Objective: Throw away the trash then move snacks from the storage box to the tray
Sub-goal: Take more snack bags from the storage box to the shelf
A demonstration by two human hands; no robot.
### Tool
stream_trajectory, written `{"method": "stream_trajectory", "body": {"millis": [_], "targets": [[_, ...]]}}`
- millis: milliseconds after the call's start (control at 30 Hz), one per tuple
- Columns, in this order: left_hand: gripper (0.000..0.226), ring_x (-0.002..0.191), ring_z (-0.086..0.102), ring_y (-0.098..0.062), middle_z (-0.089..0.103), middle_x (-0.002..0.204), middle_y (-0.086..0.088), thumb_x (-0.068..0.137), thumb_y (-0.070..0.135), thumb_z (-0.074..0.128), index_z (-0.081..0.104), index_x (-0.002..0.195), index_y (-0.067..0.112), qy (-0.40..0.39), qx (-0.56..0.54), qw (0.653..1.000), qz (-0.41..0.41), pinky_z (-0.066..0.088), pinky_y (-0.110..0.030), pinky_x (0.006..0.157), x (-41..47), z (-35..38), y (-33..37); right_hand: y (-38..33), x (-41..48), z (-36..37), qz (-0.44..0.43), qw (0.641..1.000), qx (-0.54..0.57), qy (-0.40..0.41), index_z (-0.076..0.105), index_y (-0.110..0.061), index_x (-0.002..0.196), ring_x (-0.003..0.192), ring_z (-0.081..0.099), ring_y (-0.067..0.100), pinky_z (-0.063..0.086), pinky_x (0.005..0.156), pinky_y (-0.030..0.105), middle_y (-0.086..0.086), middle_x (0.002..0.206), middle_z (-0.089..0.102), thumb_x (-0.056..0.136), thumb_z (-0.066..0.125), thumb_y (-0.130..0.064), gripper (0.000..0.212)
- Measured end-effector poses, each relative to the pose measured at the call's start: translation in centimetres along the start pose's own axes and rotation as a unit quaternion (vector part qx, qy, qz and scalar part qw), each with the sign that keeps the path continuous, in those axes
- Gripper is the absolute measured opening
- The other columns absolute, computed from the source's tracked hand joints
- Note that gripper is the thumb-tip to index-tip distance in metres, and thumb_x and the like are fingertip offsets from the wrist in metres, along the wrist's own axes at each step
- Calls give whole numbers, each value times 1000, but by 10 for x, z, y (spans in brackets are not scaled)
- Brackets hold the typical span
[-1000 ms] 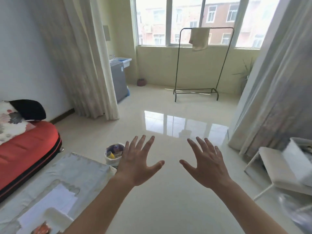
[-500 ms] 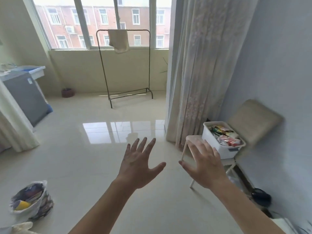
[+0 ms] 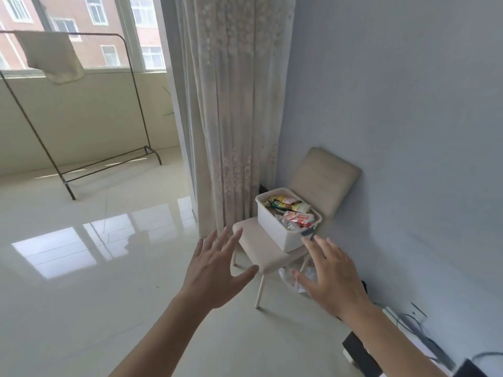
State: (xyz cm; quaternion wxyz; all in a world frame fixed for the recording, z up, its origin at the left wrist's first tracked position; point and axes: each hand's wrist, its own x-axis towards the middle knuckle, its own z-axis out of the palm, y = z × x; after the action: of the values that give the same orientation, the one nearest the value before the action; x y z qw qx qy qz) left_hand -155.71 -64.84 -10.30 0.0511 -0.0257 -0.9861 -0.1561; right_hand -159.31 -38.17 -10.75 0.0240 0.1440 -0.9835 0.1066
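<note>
1. Our left hand point(image 3: 215, 270) and right hand point(image 3: 332, 276) are both held out in front of us. The fingers are straight and spread apart, and they hold nothing.
2. The box point(image 3: 272, 232) stands toward the back of a chair point(image 3: 258, 251) seat. The chair is set against the wall point(image 3: 394, 104), just beside the curtain point(image 3: 234, 104). Both hands are near the box but touch neither it nor the chair.
3. The snacks point(image 3: 292, 213) lie heaped in the box up to about its rim. A yellow-green packet point(image 3: 281, 204) is at the back and a red-and-white packet point(image 3: 299, 220) is nearer us. We cannot make out the wrappers between them.
4. The tray is not in view, so we judge that each packet must be carried away from this corner.
5. The packets look light and soft. Their glossy film will likely crinkle and slide under the fingers, and whatever is inside may crush.
6. We would take the top packets first. A pinch on a sealed edge or a loose hold round the middle should do, with no squeezing.
7. The box looks like stiff, smooth plastic and is probably light. A tug on a wedged packet could drag it across the seat, so one hand on the rim would steady it.
8. Something white and crumpled point(image 3: 288, 278) lies under the chair. We cannot tell whether it is trash.
</note>
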Motion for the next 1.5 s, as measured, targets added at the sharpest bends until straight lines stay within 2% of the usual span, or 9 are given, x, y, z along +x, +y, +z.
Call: {"method": "stream_trajectory", "body": {"millis": [133, 267, 433, 567, 733, 900, 1067, 1267, 1500], "targets": [[118, 161, -1, -20, 6, 174, 7, 63, 102, -5, 4, 164, 41, -6, -17, 999, 33, 4, -48, 131, 63, 6, -25, 4, 45, 8, 41, 999, 8, 1, 20, -32, 158, 151, 23, 25, 26, 122, 44, 2, 164, 28, 81, 18, -81, 91], [104, 161, 2, -21, 11, 173, 7, 75, 95, 15, 6, 164, 42, -23, -24, 997, 63, 6, -47, 131, 127, 6, -51, 4, 90, 11, 81, 997, 3, 11, 21, -32, 158, 151, 23, 23, 26, 122, 42, 3, 164, 28, 81, 15, -81, 92], [112, 161, 4, -23, 12, 173, 5, 71, 100, 9, 8, 165, 38, -43, -12, 995, 92, 8, -49, 130, 185, 6, -70, 6, 127, 20, 117, 993, 12, 24, 21, -33, 158, 150, 25, 21, 28, 120, 41, 0, 163, 29, 83, 18, -82, 90], [99, 161, 7, -23, 15, 173, 4, 83, 90, 28, 10, 165, 37, -60, -16, 992, 109, 9, -50, 130, 222, 20, -81, 7, 151, 35, 136, 990, 27, 19, 23, -32, 158, 149, 28, 22, 31, 120, 43, 1, 162, 32, 81, 14, -84, 93], [97, 160, 8, -25, 16, 173, 6, 84, 89, 31, 10, 164, 39, -92, -16, 989, 117, 9, -50, 130, 264, 48, -85, 21, 187, 55, 152, 988, 37, 8, 23, -31, 158, 148, 30, 23, 33, 117, 41, 3, 160, 34, 82, 16, -82, 92], [93, 161, 5, -24, 10, 173, 6, 89, 85, 36, 5, 164, 40, -129, 9, 985, 117, 6, -49, 130, 315, 76, -79, 54, 238, 78, 159, 986, 48, 3, 23, -30, 158, 149, 29, 23, 31, 118, 41, 2, 162, 32, 92, 38, -73, 79], [92, 161, 6, -24, 13, 173, 5, 90, 84, 37, 7, 164, 39, -136, 11, 984, 113, 8, -48, 130, 392, 93, -66, 103, 306, 94, 169, 984, 57, -6, 23, -31, 157, 148, 32, 23, 36, 117, 44, 2, 161, 33, 91, 37, -75, 80], [88, 160, 11, -23, 19, 171, 8, 92, 78, 44, 13, 164, 38, -132, -8, 986, 99, 12, -46, 129, 483, 101, -46, 157, 387, 102, 179, 981, 71, 2, 26, -30, 155, 142, 40, 22, 43, 111, 45, 2, 156, 40, 84, 21, -84, 89], [84, 157, 21, -24, 30, 168, 6, 93, 73, 50, 17, 162, 39, -130, -39, 988, 79, 21, -47, 126, 550, 125, -45, 200, 447, 100, 166, 985, 54, 3, 26, -30, 155, 144, 37, 23, 39, 112, 42, 1, 158, 39, 90, 36, -75, 79]]}}
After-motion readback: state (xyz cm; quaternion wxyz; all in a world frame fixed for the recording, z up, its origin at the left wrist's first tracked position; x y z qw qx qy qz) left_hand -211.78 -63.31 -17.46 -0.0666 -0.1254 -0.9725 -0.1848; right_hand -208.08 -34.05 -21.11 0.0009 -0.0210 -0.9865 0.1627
